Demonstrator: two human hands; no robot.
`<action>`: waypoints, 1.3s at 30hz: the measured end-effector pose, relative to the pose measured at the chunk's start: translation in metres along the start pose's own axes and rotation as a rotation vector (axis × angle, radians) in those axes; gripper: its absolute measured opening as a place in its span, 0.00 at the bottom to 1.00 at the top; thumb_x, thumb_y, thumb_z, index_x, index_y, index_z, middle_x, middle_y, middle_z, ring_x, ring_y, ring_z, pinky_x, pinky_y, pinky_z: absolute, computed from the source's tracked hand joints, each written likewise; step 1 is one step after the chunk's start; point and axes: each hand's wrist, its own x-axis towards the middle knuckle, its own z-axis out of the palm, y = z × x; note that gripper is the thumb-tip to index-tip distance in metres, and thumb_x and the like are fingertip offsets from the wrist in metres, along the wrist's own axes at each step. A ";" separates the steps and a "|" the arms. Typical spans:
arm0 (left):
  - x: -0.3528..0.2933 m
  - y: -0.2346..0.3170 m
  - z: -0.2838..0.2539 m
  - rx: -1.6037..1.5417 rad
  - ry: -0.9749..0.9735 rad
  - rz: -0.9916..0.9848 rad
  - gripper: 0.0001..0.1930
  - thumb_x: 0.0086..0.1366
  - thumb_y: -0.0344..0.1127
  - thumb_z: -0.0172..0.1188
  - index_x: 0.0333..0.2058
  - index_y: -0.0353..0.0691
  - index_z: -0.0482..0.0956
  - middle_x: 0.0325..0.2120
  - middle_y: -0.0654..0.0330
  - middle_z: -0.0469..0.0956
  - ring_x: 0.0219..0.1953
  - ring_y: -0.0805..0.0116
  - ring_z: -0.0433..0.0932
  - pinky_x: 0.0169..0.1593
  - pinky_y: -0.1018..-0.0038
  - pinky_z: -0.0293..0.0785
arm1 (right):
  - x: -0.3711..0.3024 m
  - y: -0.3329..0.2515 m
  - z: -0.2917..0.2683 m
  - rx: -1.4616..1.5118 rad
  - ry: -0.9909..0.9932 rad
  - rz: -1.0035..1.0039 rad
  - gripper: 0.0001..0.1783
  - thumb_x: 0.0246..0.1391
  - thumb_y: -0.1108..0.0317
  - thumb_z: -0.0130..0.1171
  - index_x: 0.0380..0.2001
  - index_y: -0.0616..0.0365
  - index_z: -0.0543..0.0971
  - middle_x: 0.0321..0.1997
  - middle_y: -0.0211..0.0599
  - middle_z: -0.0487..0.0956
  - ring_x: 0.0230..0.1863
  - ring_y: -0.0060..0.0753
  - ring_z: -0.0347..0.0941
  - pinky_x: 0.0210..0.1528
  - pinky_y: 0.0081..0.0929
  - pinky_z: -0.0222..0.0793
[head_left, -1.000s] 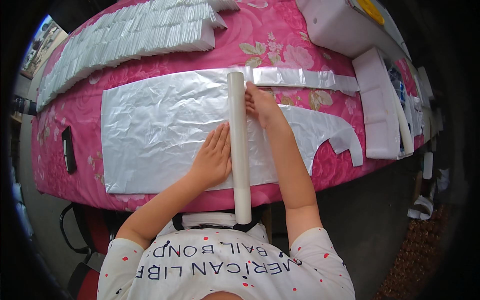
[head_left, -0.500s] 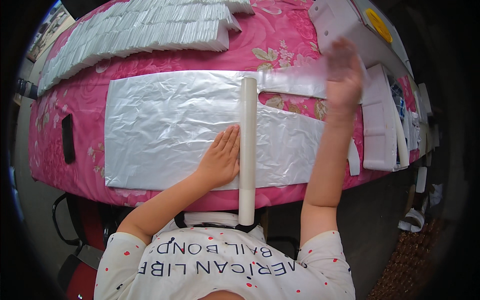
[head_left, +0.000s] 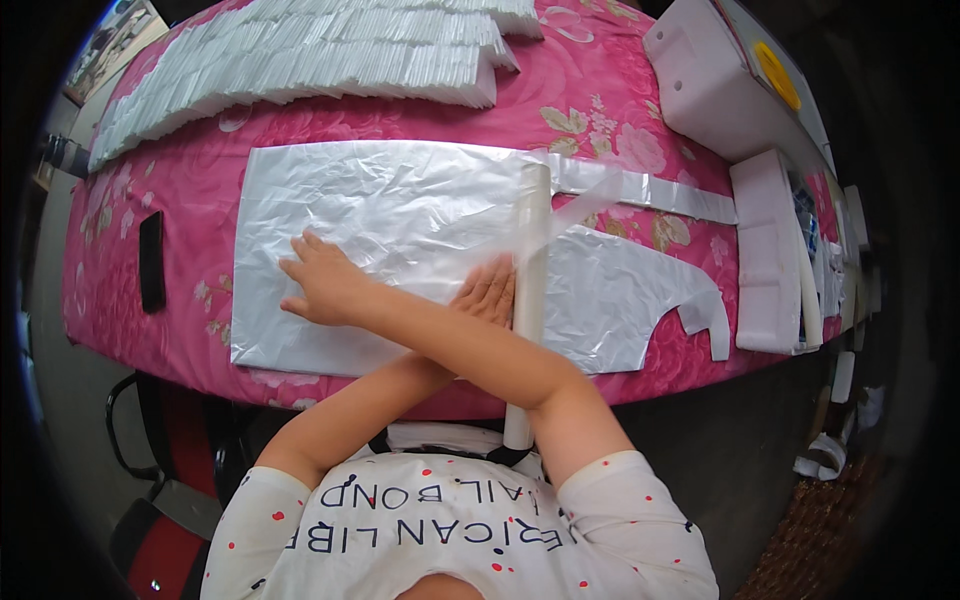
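Note:
A white plastic apron (head_left: 400, 190) lies spread across the table, its neck straps and cut-out side toward the right. Across it rests a long pale tube (head_left: 534, 300), whose near end reaches past the table edge toward my body. My left hand (head_left: 488, 292) is flat on the apron against the tube's left side, fingers stretched; my right forearm covers its wrist. Crossing over the left arm, my right hand (head_left: 325, 280) is on or just over the apron's left half, fingers spread and holding nothing visible. A translucent plastic strip (head_left: 585, 205) slants over the tube's upper part.
Several rows of folded white plastic (head_left: 330, 60) are stacked at the far left. A black phone (head_left: 151, 262) lies near the left edge. White foam boxes (head_left: 765, 260) stand at the right, a yellow ring (head_left: 777, 75) beside them. Red-and-black chairs (head_left: 165, 550) are at lower left.
My right hand has swung from the far right across to the apron's left half, over my left arm. The translucent strip now slants over the tube. My left hand stays by the tube.

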 end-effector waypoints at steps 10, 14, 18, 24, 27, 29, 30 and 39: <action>-0.031 -0.012 -0.083 -0.498 -0.015 0.174 0.20 0.46 0.23 0.54 0.43 0.37 0.74 0.35 0.54 0.76 0.37 0.58 0.75 0.40 0.66 0.72 | -0.147 0.090 -0.152 -0.460 0.543 0.166 0.31 0.35 0.83 0.49 0.50 0.57 0.71 0.52 0.40 0.72 0.57 0.43 0.63 0.62 0.44 0.48; -0.009 -0.032 -0.100 -0.538 0.232 -0.055 0.19 0.48 0.19 0.51 0.41 0.37 0.75 0.31 0.54 0.77 0.32 0.57 0.76 0.37 0.68 0.73 | -0.198 0.124 -0.179 -0.525 0.278 0.327 0.30 0.33 0.82 0.49 0.47 0.56 0.74 0.47 0.37 0.75 0.54 0.38 0.66 0.65 0.52 0.35; 0.023 -0.052 -0.090 -0.525 0.342 -0.195 0.17 0.55 0.20 0.50 0.44 0.37 0.74 0.40 0.54 0.77 0.41 0.60 0.77 0.40 0.71 0.72 | -0.271 0.153 -0.205 -0.786 0.283 0.380 0.20 0.38 0.79 0.49 0.39 0.55 0.77 0.38 0.34 0.77 0.50 0.34 0.69 0.64 0.54 0.36; 0.081 -0.045 -0.056 -1.345 0.079 -0.602 0.22 0.67 0.43 0.40 0.53 0.32 0.63 0.51 0.53 0.69 0.42 0.66 0.73 0.43 0.73 0.69 | -0.366 0.145 -0.231 -0.926 0.639 0.834 0.22 0.39 0.80 0.47 0.42 0.57 0.76 0.42 0.39 0.76 0.50 0.39 0.68 0.63 0.46 0.46; 0.100 -0.044 -0.041 -1.762 0.080 -0.997 0.30 0.67 0.51 0.36 0.57 0.30 0.56 0.51 0.53 0.68 0.41 0.65 0.72 0.41 0.74 0.68 | -0.361 0.124 -0.194 -0.736 0.671 0.698 0.23 0.40 0.78 0.49 0.45 0.59 0.74 0.46 0.43 0.74 0.50 0.44 0.66 0.60 0.38 0.53; 0.102 -0.054 -0.039 -1.810 0.054 -1.010 0.32 0.67 0.54 0.33 0.57 0.30 0.53 0.51 0.52 0.68 0.41 0.64 0.72 0.40 0.73 0.68 | -0.332 0.096 -0.167 -0.516 0.590 0.509 0.23 0.41 0.75 0.53 0.46 0.60 0.73 0.49 0.46 0.72 0.52 0.48 0.65 0.58 0.37 0.56; 0.103 -0.056 -0.040 -1.840 0.035 -1.021 0.32 0.67 0.54 0.32 0.57 0.30 0.55 0.51 0.51 0.68 0.41 0.64 0.72 0.40 0.73 0.68 | -0.321 0.083 -0.154 -0.440 0.521 0.449 0.25 0.43 0.73 0.54 0.49 0.60 0.71 0.51 0.46 0.70 0.54 0.48 0.63 0.59 0.38 0.56; 0.027 -0.079 -0.084 -1.639 0.199 -0.908 0.30 0.67 0.55 0.35 0.54 0.33 0.61 0.47 0.52 0.72 0.34 0.71 0.74 0.37 0.78 0.71 | -0.222 0.047 -0.086 -0.327 0.010 -0.009 0.39 0.52 0.39 0.43 0.58 0.58 0.63 0.66 0.45 0.55 0.67 0.52 0.46 0.66 0.42 0.40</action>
